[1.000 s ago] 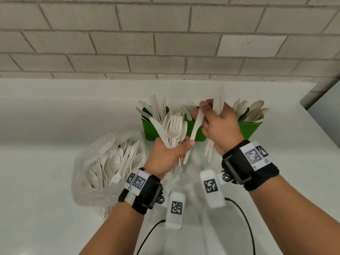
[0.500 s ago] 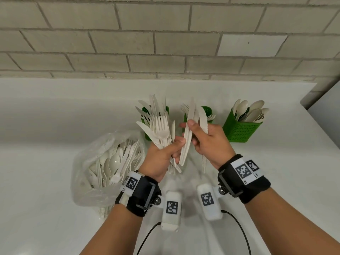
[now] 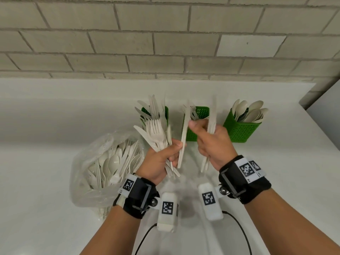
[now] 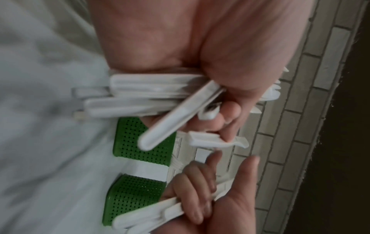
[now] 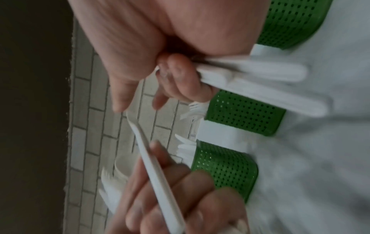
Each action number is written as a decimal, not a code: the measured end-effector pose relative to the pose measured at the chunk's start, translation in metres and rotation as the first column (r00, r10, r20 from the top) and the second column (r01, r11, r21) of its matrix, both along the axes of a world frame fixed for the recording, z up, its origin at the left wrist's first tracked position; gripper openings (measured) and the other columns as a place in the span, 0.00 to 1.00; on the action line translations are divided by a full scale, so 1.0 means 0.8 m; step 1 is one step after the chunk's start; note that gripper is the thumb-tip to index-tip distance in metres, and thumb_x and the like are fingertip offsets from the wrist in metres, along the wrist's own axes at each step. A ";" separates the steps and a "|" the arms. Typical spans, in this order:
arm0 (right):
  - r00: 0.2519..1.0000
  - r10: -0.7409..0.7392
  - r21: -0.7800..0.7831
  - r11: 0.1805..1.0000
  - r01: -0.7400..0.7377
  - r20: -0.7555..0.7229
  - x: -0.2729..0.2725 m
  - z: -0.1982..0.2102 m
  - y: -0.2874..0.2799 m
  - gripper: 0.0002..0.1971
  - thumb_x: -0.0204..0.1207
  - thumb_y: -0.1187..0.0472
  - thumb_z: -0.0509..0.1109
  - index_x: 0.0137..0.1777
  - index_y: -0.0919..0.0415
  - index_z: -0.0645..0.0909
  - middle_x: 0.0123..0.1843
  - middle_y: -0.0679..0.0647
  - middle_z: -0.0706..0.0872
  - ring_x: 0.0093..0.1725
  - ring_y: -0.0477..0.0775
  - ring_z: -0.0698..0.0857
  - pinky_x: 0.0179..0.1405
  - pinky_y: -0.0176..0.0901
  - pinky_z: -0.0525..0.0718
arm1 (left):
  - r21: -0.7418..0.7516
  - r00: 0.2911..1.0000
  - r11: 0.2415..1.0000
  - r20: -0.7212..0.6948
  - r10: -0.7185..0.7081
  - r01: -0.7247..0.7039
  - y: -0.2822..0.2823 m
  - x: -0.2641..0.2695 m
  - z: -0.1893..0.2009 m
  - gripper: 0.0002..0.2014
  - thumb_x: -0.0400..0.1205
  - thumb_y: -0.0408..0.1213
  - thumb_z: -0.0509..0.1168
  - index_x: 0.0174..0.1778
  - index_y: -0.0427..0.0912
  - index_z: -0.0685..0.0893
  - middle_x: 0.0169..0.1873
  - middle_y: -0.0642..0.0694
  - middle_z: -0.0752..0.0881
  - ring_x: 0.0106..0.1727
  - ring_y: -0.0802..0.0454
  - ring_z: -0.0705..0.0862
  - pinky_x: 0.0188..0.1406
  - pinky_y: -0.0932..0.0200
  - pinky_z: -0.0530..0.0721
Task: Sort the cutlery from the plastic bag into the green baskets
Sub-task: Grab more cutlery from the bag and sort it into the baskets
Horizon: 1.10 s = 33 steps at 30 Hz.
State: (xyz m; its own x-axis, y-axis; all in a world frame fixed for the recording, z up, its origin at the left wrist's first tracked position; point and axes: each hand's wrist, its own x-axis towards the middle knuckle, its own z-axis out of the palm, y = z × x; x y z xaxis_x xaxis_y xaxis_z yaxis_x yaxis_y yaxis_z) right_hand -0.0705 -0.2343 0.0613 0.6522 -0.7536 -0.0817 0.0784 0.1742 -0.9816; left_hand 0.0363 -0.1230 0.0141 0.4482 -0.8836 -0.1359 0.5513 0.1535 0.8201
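Note:
My left hand grips a mixed bundle of white plastic forks and knives, seen up close in the left wrist view. One knife stands out of that bundle towards the right hand. My right hand curls its lower fingers round several knives, while its thumb reaches the top of the lone knife. Behind the hands stand three green baskets: the left basket with knives, the middle basket with forks, the right basket with spoons. The clear plastic bag of cutlery lies to the left.
Everything sits on a white counter against a grey brick wall. The counter ends at the right. Two cables trail from the wrist cameras near the front edge.
Both hands came down and back from the baskets. The right hand has drawn a little to the right of the left, and one knife now stands out between them.

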 end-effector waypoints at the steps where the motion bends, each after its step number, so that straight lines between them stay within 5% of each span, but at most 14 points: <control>1: 0.999 0.053 -0.038 0.998 -0.054 -0.012 0.001 0.000 0.005 0.10 0.70 0.55 0.78 0.37 0.59 0.83 0.19 0.45 0.74 0.16 0.43 0.70 0.15 0.34 0.70 | -0.006 0.999 1.000 0.033 -0.015 0.015 -0.001 -0.002 0.000 0.06 0.76 0.31 0.68 0.44 0.32 0.81 0.16 0.49 0.68 0.18 0.54 0.69 0.20 0.62 0.71; 4: 0.988 0.095 -0.201 0.972 -0.118 -0.120 0.006 -0.001 0.011 0.15 0.79 0.58 0.72 0.34 0.67 0.81 0.23 0.52 0.82 0.23 0.51 0.82 0.30 0.44 0.82 | -0.004 0.995 0.998 0.084 -0.057 0.057 -0.001 -0.007 0.002 0.04 0.77 0.31 0.68 0.37 0.39 0.85 0.16 0.48 0.70 0.18 0.53 0.71 0.21 0.60 0.73; 6: 0.980 -0.074 -0.256 0.966 0.026 -0.182 0.008 0.004 0.007 0.23 0.83 0.51 0.66 0.27 0.60 0.76 0.21 0.52 0.77 0.22 0.51 0.77 0.32 0.45 0.79 | 0.051 0.997 0.997 0.054 -0.061 0.059 0.001 -0.008 0.005 0.02 0.79 0.31 0.70 0.43 0.37 0.88 0.18 0.47 0.73 0.19 0.52 0.72 0.22 0.60 0.75; 8: 0.977 -0.183 -0.126 0.978 0.169 -0.108 0.008 0.014 -0.003 0.25 0.85 0.50 0.62 0.27 0.60 0.73 0.23 0.55 0.74 0.20 0.52 0.77 0.28 0.46 0.81 | 0.112 0.999 0.994 0.052 -0.006 0.000 0.002 -0.007 0.004 0.05 0.80 0.32 0.67 0.47 0.33 0.86 0.19 0.47 0.74 0.20 0.52 0.73 0.22 0.60 0.76; 10: 0.983 -0.183 -0.058 0.982 0.181 -0.028 0.004 0.022 -0.008 0.21 0.86 0.53 0.62 0.31 0.61 0.74 0.23 0.53 0.72 0.17 0.51 0.73 0.21 0.44 0.77 | 0.147 0.992 0.985 0.098 0.077 -0.091 -0.001 -0.005 0.002 0.03 0.81 0.30 0.67 0.42 0.35 0.84 0.18 0.47 0.72 0.18 0.52 0.72 0.22 0.60 0.75; 13: 0.993 -0.082 -0.301 0.952 0.054 -0.081 -0.002 0.030 -0.001 0.09 0.78 0.58 0.74 0.39 0.62 0.83 0.22 0.47 0.73 0.16 0.45 0.68 0.20 0.37 0.70 | 0.173 0.956 0.965 0.249 0.152 -0.198 -0.005 -0.005 -0.003 0.08 0.81 0.28 0.69 0.36 0.40 0.82 0.20 0.46 0.74 0.18 0.51 0.73 0.24 0.58 0.75; 16: 0.985 0.030 -0.505 0.855 -0.114 -0.170 0.001 0.037 0.023 0.09 0.69 0.59 0.82 0.41 0.62 0.86 0.18 0.40 0.72 0.18 0.40 0.69 0.22 0.24 0.66 | 0.142 0.875 0.953 0.449 0.180 -0.269 -0.011 -0.009 -0.005 0.07 0.80 0.28 0.70 0.42 0.46 0.86 0.28 0.44 0.83 0.24 0.51 0.78 0.26 0.54 0.78; 18: 0.972 0.024 -0.594 0.788 -0.162 -0.232 0.011 0.038 0.037 0.11 0.65 0.57 0.84 0.43 0.61 0.87 0.22 0.35 0.78 0.24 0.35 0.78 0.26 0.24 0.72 | 0.093 0.749 0.954 0.642 0.163 -0.287 -0.016 -0.013 -0.004 0.10 0.81 0.26 0.66 0.45 0.48 0.86 0.32 0.47 0.86 0.31 0.56 0.83 0.30 0.56 0.81; 20: 0.961 -0.039 -0.726 0.663 -0.181 -0.275 0.023 0.035 0.043 0.14 0.64 0.53 0.84 0.45 0.57 0.88 0.34 0.41 0.87 0.34 0.38 0.84 0.35 0.33 0.81 | 0.052 0.614 0.946 0.772 0.165 -0.319 -0.019 -0.016 -0.008 0.13 0.81 0.27 0.63 0.42 0.53 0.82 0.35 0.57 0.84 0.38 0.66 0.84 0.36 0.68 0.81; 22: 0.936 -0.119 -0.824 0.521 -0.224 -0.330 0.031 0.030 0.045 0.14 0.66 0.49 0.82 0.45 0.57 0.87 0.40 0.49 0.87 0.39 0.49 0.84 0.39 0.48 0.84 | 0.122 0.585 0.925 0.801 0.122 -0.359 -0.020 -0.015 -0.014 0.06 0.81 0.33 0.63 0.44 0.49 0.81 0.36 0.60 0.81 0.38 0.69 0.82 0.38 0.68 0.78; 24: 0.903 -0.182 -0.855 0.435 -0.282 -0.390 0.037 0.027 0.044 0.14 0.70 0.49 0.77 0.47 0.58 0.85 0.42 0.50 0.84 0.41 0.53 0.83 0.39 0.49 0.83 | 0.209 0.573 0.894 0.817 0.062 -0.395 -0.018 -0.014 -0.017 0.02 0.81 0.30 0.65 0.46 0.41 0.79 0.35 0.59 0.79 0.36 0.67 0.78 0.36 0.67 0.76; 26: 0.901 -0.167 -0.859 0.409 -0.306 -0.401 0.042 0.024 0.043 0.11 0.73 0.52 0.74 0.47 0.60 0.83 0.42 0.50 0.81 0.40 0.53 0.81 0.38 0.48 0.81 | 0.190 0.615 0.914 0.784 0.078 -0.359 -0.015 -0.014 -0.019 0.06 0.80 0.25 0.66 0.44 0.40 0.79 0.34 0.58 0.79 0.35 0.64 0.78 0.33 0.72 0.75; 29: 0.960 -0.094 -0.851 0.492 -0.185 -0.263 0.045 0.025 0.040 0.06 0.74 0.60 0.73 0.39 0.61 0.80 0.38 0.50 0.78 0.35 0.52 0.78 0.35 0.44 0.75 | 0.187 0.847 0.966 0.528 0.056 -0.181 -0.010 -0.022 -0.005 0.10 0.75 0.19 0.66 0.35 0.38 0.81 0.24 0.50 0.81 0.26 0.55 0.78 0.24 0.66 0.76; 33: 0.990 -0.115 -0.564 0.825 0.050 -0.079 0.040 0.044 0.029 0.10 0.80 0.58 0.71 0.45 0.67 0.82 0.32 0.48 0.84 0.30 0.45 0.83 0.31 0.36 0.79 | 0.084 0.989 0.996 0.144 -0.042 0.030 -0.001 -0.021 0.000 0.10 0.66 0.33 0.77 0.37 0.39 0.81 0.23 0.48 0.78 0.20 0.54 0.72 0.21 0.59 0.71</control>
State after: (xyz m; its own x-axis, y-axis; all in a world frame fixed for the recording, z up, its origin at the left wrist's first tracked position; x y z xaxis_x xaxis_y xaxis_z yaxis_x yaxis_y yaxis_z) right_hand -0.0382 -0.2112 0.0968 0.5973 -0.7414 0.3058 -0.0412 -0.4091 -0.9115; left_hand 0.0192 -0.1240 0.0141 0.4368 -0.8880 -0.1437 0.4293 0.0655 0.9008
